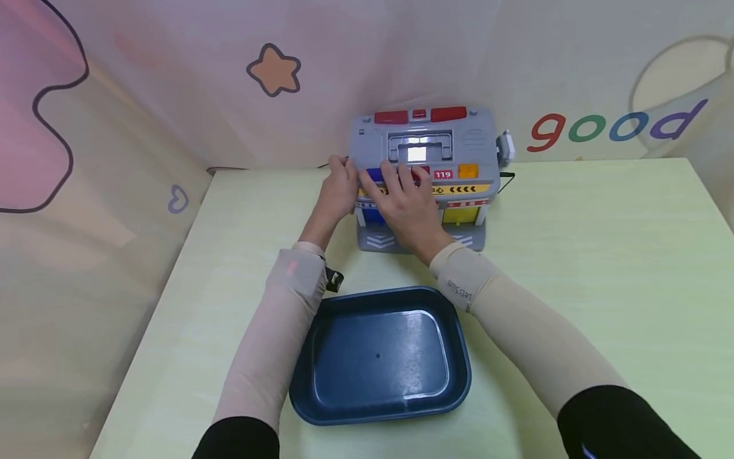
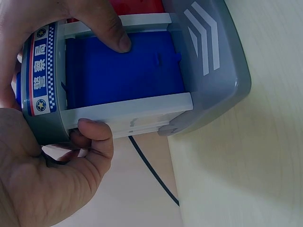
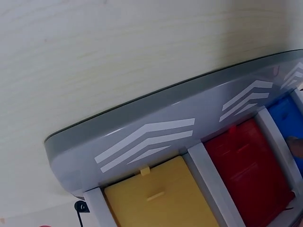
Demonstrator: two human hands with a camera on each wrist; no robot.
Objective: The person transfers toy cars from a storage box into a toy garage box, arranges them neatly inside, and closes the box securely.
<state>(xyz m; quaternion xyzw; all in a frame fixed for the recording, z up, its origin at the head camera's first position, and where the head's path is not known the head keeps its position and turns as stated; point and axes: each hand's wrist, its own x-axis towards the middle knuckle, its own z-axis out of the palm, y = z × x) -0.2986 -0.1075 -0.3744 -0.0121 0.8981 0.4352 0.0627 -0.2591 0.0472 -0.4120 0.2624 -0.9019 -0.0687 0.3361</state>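
A grey toy garage (image 1: pixel 427 153) stands against the back wall. Blue, red and yellow doors line its front, with red lights and a carry handle on top. My left hand (image 1: pixel 339 191) is at its left side, fingers curled against the side edge beside the blue door (image 2: pixel 123 71); whatever lies inside those fingers is hidden. My right hand (image 1: pixel 410 207) holds the front ledge, its fingers spread over the top and its thumb (image 2: pixel 116 35) bent down onto the blue door. The red door (image 3: pixel 248 172) and yellow door (image 3: pixel 161 194) appear closed in the right wrist view.
A dark blue tray (image 1: pixel 378 417) lies on the pale green table (image 1: pixel 602 287) between the forearms. A white piece (image 1: pixel 505 150) sticks out from the garage's right side, above a thin black cord (image 1: pixel 507 183). Another dark cord (image 2: pixel 154 170) hangs at the left side.
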